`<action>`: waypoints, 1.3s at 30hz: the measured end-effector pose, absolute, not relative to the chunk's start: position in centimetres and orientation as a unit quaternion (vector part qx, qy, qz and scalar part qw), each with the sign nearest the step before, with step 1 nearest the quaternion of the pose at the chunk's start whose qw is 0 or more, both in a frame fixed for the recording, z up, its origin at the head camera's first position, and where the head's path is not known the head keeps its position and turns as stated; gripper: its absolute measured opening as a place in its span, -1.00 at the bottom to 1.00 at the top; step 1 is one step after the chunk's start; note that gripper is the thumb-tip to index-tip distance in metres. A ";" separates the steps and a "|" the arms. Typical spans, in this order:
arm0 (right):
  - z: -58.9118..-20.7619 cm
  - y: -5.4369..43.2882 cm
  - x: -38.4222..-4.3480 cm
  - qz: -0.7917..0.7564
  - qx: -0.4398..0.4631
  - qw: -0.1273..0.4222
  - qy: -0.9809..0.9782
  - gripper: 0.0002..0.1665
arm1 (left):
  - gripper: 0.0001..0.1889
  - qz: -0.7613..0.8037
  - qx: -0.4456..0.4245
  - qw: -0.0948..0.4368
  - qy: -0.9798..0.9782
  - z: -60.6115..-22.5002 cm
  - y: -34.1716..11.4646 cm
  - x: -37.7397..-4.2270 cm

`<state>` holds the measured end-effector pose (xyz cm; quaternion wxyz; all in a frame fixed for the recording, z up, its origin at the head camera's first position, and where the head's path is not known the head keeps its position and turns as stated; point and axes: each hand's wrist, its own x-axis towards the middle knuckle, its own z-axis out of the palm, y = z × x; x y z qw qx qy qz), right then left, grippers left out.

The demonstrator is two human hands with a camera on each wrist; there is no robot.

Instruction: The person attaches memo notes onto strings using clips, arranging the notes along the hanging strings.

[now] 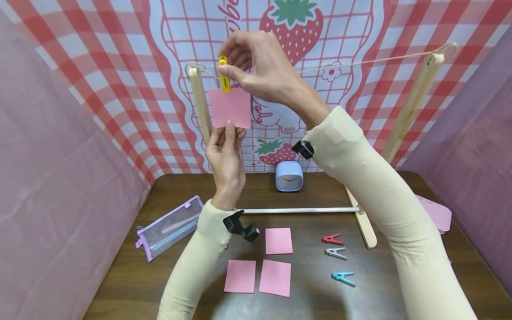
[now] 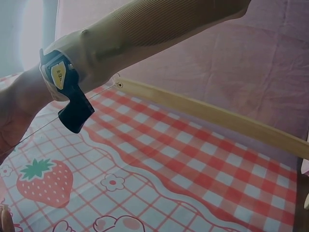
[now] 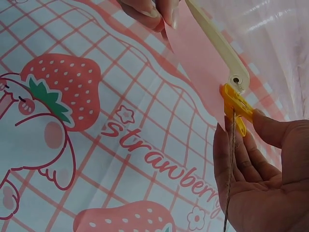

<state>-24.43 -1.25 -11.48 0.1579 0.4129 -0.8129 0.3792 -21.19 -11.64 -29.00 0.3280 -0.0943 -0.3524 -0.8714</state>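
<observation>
Pink note (image 1: 230, 108) is right above the left hand (image 1: 228, 158) and just below the right hand's (image 1: 264, 64) fingertips. Left hand pinches its bottom edge, thumb on the front face, fingers behind. Right hand pinches a yellow clip (image 1: 226, 83) between thumb and fingers; clip's lower end is on the note's top edge. String (image 1: 360, 63) runs behind the right hand to the clip; can't tell if it's in the clip's bite. Note looks plain, squarish, flat from the front, slightly tilted. Clip is bright yellow, slim, near upright. Well below both hands, on the surface (image 1: 308, 231): three loose pink notes (image 1: 278, 241), and, to their right under the right forearm's side, red clip (image 1: 332, 239), grey clip (image 1: 336, 253), light blue clip (image 1: 343, 278).
</observation>
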 end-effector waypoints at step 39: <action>-11.3 3.1 -22.7 0.457 0.396 0.234 -0.762 -0.72 | -0.84 -0.870 -0.103 0.317 -0.364 -29.1 -12.0 -20.9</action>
